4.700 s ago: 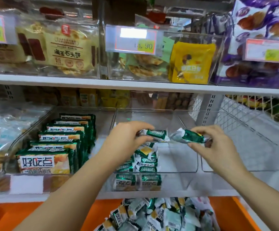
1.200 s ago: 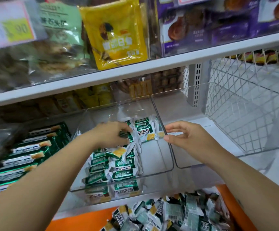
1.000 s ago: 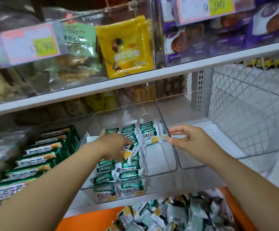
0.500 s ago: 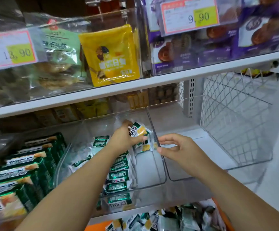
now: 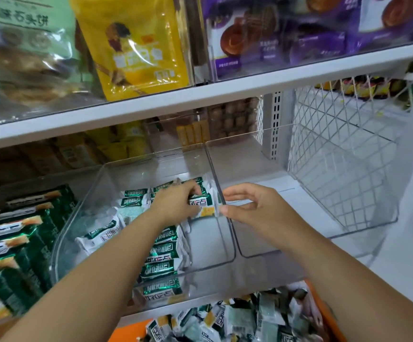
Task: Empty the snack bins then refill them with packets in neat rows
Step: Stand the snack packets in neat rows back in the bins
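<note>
While left hand [image 5: 175, 206] pinches a packet [image 5: 206, 209], right hand [image 5: 252, 208] hovers slack-fingered just beside it.

Left hand [image 5: 175, 203] fingers [image 5: 191, 188] part-hidden among green-white foil snack packets [image 5: 161, 253]; loose packet pile [image 5: 225, 322] cut off, btm edge.

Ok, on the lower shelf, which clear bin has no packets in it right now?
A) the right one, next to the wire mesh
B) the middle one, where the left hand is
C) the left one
A: the right bin shows only its bare floor, while the left hand grips a green packet among rows in the middle bin.
</note>
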`<state>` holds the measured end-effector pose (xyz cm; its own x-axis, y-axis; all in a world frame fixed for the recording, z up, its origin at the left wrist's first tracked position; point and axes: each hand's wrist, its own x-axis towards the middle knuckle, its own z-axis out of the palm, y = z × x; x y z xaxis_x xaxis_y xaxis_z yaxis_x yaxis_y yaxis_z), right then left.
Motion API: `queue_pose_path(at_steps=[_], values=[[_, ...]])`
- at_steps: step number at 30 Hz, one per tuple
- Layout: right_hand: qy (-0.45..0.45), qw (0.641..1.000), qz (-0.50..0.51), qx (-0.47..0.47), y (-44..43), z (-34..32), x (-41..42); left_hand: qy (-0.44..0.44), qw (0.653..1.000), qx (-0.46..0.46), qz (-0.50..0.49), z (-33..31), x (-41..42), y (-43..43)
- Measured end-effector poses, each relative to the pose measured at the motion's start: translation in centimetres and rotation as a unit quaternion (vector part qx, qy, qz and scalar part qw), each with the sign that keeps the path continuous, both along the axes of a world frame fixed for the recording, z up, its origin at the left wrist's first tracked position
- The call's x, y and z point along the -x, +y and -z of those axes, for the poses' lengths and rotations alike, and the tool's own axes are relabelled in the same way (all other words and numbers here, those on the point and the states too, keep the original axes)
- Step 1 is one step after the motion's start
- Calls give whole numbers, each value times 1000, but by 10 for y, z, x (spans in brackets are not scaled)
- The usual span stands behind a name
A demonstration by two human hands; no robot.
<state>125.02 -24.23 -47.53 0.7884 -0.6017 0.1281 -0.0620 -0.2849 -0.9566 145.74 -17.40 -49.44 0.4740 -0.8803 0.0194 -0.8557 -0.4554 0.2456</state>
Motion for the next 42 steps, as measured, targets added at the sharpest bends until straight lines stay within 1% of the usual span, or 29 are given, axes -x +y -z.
queue_pose_path(at_steps=[2,4,7,10,12,15,16,21,23,25,26,27,30,32,33,34,36,37,39,41,42], values=[[2,1000,-3,-2,0,0,1,-76,997,-4,-19,5,5,-4],[4,1000,-5,-2,0,-1,1,-102,994,3,-41,7,5,-9],[5,1000,-6,3,-1,-1,2,-101,992,-26,-64,6,3,-13],[4,1000,-6,2,0,-2,2,-103,992,-45,-54,1,3,-9],[4,1000,-3,1,0,-2,2,-83,995,-24,-55,-6,1,2],[3,1000,3,2,0,-2,2,-47,996,51,-63,-24,-5,30],[2,1000,6,0,0,-1,1,-47,995,49,-71,-32,-7,42],[-4,1000,13,-3,4,-1,2,-96,986,-80,-109,-70,-12,105],[-3,1000,17,-1,6,-2,2,-124,974,-154,-115,-77,-11,121],[-5,1000,19,2,8,-3,3,-144,953,-238,-119,-76,-6,129],[-7,1000,19,5,8,-3,3,-159,946,-257,-116,-73,-3,131],[-8,1000,19,8,9,-3,3,-181,944,-255,-106,-70,0,133],[-3,1000,17,12,10,-2,4,-218,948,-210,-103,-69,6,139],[-5,997,48,54,11,-4,4,-230,956,-149,-103,-73,12,142],[-16,993,80,88,13,-8,4,-240,963,-89,-88,-76,18,144],[-35,986,110,119,16,-13,4,-244,968,-10,-58,-79,24,145],[-79,979,124,140,25,-27,3,-208,967,144,39,-84,41,148],[-95,982,107,126,29,-34,2,-174,964,182,83,-86,48,149],[-92,992,50,67,39,-43,-1,-131,955,218,154,-86,58,148],[-60,998,-14,-26,48,-49,-1,-118,943,243,197,-85,65,143],[-45,994,-50,-88,52,-50,-1,-110,938,253,210,-85,68,140]])
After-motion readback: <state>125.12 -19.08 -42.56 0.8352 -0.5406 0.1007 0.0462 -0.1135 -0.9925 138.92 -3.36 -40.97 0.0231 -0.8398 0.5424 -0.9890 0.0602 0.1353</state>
